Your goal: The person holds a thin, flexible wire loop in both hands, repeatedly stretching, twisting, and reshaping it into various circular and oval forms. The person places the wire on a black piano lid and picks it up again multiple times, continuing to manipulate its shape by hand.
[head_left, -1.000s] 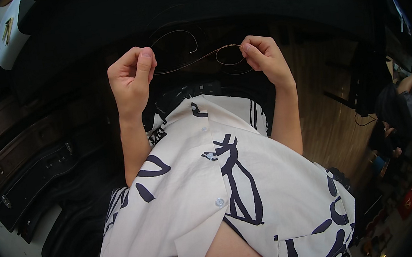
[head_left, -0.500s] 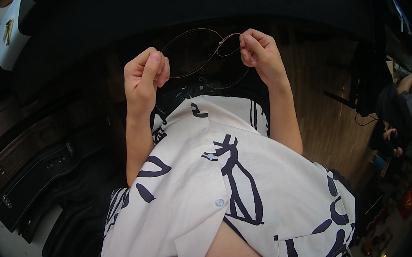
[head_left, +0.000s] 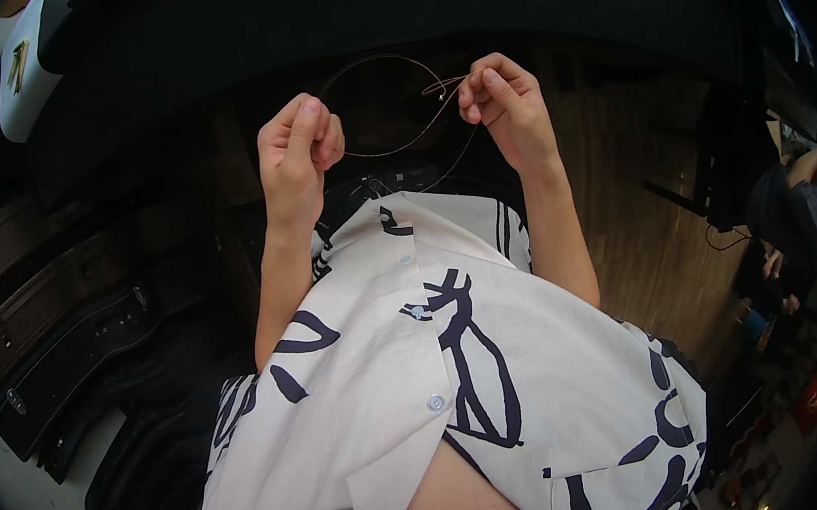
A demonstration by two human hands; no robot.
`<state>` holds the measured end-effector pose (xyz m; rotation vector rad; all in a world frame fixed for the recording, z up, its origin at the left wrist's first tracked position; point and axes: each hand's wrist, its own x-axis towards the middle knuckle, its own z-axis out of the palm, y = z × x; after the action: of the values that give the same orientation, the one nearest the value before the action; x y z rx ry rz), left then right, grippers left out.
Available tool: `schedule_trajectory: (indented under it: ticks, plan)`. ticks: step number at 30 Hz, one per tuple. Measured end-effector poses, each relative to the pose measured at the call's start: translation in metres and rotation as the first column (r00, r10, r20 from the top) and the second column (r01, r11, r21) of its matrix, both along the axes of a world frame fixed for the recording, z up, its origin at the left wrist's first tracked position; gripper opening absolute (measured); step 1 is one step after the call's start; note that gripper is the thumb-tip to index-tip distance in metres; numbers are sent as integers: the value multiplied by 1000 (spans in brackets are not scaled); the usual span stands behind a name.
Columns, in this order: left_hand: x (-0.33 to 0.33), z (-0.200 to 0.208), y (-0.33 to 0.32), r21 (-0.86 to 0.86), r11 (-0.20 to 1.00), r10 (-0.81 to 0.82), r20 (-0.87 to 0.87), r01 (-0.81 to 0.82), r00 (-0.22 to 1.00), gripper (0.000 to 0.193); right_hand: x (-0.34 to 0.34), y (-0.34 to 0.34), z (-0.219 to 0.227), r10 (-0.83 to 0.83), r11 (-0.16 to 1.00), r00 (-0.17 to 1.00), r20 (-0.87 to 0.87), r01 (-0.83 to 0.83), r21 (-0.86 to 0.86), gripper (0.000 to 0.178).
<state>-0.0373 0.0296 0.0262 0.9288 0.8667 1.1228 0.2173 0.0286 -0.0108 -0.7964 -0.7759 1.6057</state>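
Note:
A thin copper-coloured guitar string [head_left: 384, 153] is stretched in loops between my hands, in front of my shirt. My left hand [head_left: 299, 157] is closed in a pinch on the left side of its large round loop. On the other side, my right hand [head_left: 510, 110] grips the string between thumb and fingers. Beside the right fingertips a narrow small loop sticks out to the left, with a tiny shiny ball end [head_left: 441, 97] next to it. A loose tail curves down from the right hand toward the shirt.
A black-covered surface [head_left: 353, 12] spans the far side. Several dark instrument cases [head_left: 57, 322] stand in a row at left. A white sheet with brass-coloured pieces [head_left: 17, 67] lies at the far left. Wooden floor [head_left: 622, 203] and another person [head_left: 793, 215] show at right.
My hands have come slightly closer together. The large loop has become rounder, and the small loop by my right hand has turned narrow. The loose tail has swung left.

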Motion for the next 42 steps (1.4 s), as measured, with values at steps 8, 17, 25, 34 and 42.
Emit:
schedule_trajectory:
  ticks: [8,17,25,34,42]
  plan:
    - [10,2,-5,226,974,104,-375,-18,921,36,-4,1,1,8,997,1000,-18,-9,-75,20]
    - [11,0,-6,207,975,143,-288,-84,947,31,-12,-1,4,10,991,1000,24,-6,-134,21]
    - [13,4,-4,393,916,231,-681,80,695,24,-12,-1,7,-5,984,999,32,11,-176,21]
    - [28,1,-3,-21,997,-78,-524,79,848,25,-25,-7,10,151,986,929,338,-168,21,23]
    - [21,-4,0,-266,950,-188,-60,165,980,29,-16,-6,21,374,839,726,577,-530,124,24]
